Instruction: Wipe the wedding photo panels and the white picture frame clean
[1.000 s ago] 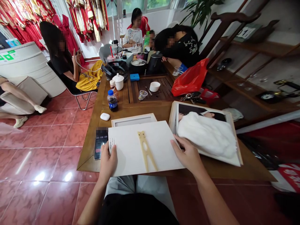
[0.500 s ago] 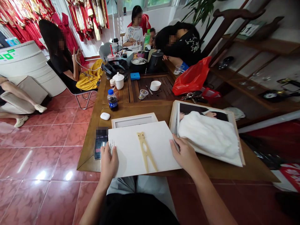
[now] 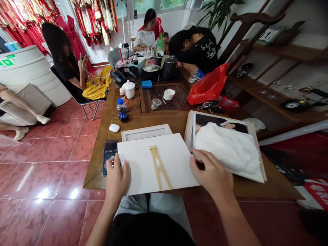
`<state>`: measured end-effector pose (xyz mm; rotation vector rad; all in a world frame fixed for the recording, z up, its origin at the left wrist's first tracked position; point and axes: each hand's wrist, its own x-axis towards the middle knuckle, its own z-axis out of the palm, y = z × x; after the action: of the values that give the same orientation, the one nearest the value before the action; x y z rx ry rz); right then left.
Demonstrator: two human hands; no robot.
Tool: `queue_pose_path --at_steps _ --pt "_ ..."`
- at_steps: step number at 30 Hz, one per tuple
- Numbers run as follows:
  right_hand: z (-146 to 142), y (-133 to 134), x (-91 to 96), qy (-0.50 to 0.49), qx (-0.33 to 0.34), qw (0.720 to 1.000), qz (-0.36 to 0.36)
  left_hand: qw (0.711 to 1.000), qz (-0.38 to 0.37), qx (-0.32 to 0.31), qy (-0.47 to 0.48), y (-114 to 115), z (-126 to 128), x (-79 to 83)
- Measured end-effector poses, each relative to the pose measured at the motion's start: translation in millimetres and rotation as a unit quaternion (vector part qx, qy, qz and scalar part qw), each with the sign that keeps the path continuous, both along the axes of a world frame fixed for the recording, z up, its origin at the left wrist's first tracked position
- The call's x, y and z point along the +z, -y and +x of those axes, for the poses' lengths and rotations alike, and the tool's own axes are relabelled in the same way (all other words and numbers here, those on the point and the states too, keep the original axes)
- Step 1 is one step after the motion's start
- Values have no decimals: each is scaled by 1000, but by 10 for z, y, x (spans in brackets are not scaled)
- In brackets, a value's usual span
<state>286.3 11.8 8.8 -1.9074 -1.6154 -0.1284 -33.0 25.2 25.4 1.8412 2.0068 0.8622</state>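
Note:
A white board [image 3: 176, 153] lies across the table's front edge in front of me. On it rests a flat, pale yellow piece [image 3: 156, 159] with a cat-like head, an oval hole and two long legs. My left hand [image 3: 117, 176] grips the board's left edge, thumb on top. Close to the right edge, my right hand [image 3: 214, 172] is curled, thumb and forefinger around something small and dark that I cannot make out. Behind the board lies a pale wooden frame [image 3: 147, 131]. A phone [image 3: 108, 155] showing a timer is beside my left fingers.
At right, white fluffy material [image 3: 227, 147] lies on a framed picture [image 3: 258, 171]. A cola bottle [image 3: 122, 111], a white earbud case [image 3: 114, 128], a white bowl [image 3: 169, 94] and a red plastic bag [image 3: 208, 87] stand farther back. Several people sit around the room.
My right hand has shifted right and up off the board's right edge, its fingers more curled. My left hand stays at the left edge; the yellow piece keeps its place on the board.

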Motion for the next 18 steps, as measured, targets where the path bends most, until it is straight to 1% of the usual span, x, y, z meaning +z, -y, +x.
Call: queue_pose_path --at_steps 2,3,5,7,10,12,14,16,18 --pt "128 16 121 52 -27 998 26 996 50 -12 -67 14 22 48" --pt "214 2 175 72 -37 996 33 993 67 -31 -95 16 47 74" --pt "413 -63 248 112 -56 992 24 983 71 -102 -132 5 123 116" --pt "613 -152 262 136 -39 990 -1 969 56 -180 -160 -22 226 126" --pt "853 -267 176 138 14 989 -59 950 47 -235 -198 -70 388 73" --pt "954 -308 84 129 24 988 -81 943 50 -251 -212 -89 473 12" --pt "1011 -323 6 122 20 989 -79 939 56 -256 -222 -93 527 -48" --pt "1035 -318 -24 101 6 993 -54 938 60 -254 -229 -85 552 -97" --pt "1031 -296 12 50 -13 999 1 937 63 -252 -232 -71 559 -131"
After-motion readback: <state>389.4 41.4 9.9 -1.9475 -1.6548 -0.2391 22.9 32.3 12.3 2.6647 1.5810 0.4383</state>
